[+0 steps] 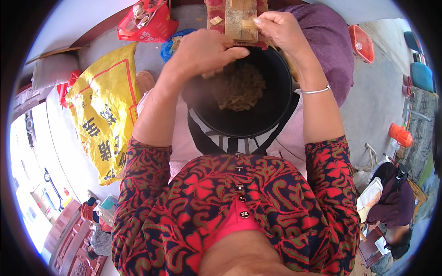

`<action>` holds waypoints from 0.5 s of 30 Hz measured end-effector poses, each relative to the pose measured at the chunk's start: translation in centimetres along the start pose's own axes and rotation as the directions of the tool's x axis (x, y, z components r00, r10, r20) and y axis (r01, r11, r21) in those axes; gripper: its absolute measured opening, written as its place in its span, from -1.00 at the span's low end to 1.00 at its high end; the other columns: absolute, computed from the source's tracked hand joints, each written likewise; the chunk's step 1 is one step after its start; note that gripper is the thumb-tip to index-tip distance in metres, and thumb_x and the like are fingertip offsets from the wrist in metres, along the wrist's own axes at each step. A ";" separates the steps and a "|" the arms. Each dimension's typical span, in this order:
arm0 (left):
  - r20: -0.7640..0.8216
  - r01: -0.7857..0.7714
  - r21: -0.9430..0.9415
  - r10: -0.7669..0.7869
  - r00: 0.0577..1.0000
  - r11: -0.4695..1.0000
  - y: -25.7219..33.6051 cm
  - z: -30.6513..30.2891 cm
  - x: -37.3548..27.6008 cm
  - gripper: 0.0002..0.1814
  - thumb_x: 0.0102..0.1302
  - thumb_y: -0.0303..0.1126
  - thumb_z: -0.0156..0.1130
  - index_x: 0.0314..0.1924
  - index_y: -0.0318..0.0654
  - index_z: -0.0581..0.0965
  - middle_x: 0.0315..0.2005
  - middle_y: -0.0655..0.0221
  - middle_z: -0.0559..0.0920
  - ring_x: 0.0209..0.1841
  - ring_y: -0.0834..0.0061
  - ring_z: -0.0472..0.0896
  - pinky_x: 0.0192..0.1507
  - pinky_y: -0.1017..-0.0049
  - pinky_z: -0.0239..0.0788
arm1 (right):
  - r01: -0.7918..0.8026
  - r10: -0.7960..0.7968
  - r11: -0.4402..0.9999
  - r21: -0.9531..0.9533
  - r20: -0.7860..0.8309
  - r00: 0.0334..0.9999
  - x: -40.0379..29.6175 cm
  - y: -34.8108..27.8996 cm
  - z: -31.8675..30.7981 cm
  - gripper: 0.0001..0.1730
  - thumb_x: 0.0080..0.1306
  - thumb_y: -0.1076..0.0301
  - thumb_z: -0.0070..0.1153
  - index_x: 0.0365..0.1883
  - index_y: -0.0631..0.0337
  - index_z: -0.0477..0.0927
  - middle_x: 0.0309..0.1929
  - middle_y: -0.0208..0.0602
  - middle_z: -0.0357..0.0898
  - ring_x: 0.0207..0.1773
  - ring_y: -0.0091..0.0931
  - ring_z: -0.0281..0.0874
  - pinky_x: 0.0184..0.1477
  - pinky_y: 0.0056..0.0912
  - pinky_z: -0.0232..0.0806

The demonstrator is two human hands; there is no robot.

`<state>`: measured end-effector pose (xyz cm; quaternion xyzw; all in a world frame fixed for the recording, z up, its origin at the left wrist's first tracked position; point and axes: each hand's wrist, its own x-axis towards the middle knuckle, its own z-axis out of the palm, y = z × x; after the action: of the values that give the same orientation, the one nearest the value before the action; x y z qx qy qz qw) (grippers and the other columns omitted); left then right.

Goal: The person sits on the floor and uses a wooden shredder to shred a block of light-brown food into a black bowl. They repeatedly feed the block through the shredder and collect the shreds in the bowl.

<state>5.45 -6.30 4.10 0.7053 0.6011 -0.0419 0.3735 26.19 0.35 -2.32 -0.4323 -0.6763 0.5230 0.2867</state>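
A round black bowl-like container [279, 114] lies before me, with many small pale pieces [241, 90] heaped in it. My left hand [207, 51] is over its left rim, back upward, thumb pointing right; blurred pale pieces show beneath the palm, and whether the fingers hold them is hidden. Beyond the container, a wooden block [240, 26] dusted with fine crumbs rests on red patterned cloth [215, 29]. At the block's right edge my right hand [278, 29], with a bracelet at the wrist, pinches a small pale piece [249, 24] between thumb and fingers.
A yellow printed sack [103, 117] lies on the left. Farther up are a red bag [146, 22] and a blue plastic bag [167, 48] with pale pieces. Purple fabric [321, 48] bulges beside my right arm, with an orange basket [362, 43] beyond. Another person [393, 200] is at lower right.
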 end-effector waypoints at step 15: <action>-0.812 -0.657 -0.555 0.162 0.560 -0.510 0.3 -4.8 -3.1 -0.54 0.53 -0.13 -0.28 -0.37 -0.18 0.51 -0.63 0.49 0.41 -0.64 0.66 0.26 -0.57 0.60 0.14 | 0.398 -0.397 0.916 -0.041 0.027 0.917 -4.5 -8.5 2.8 -0.79 0.41 0.30 0.04 -0.30 0.26 0.59 -0.61 -0.54 0.46 -0.56 -0.71 0.36 -0.51 -0.69 0.22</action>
<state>2.95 -6.09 9.29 0.3198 0.0641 0.7115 0.6224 23.48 -5.62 5.26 -0.2877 -0.7642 0.4422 0.3710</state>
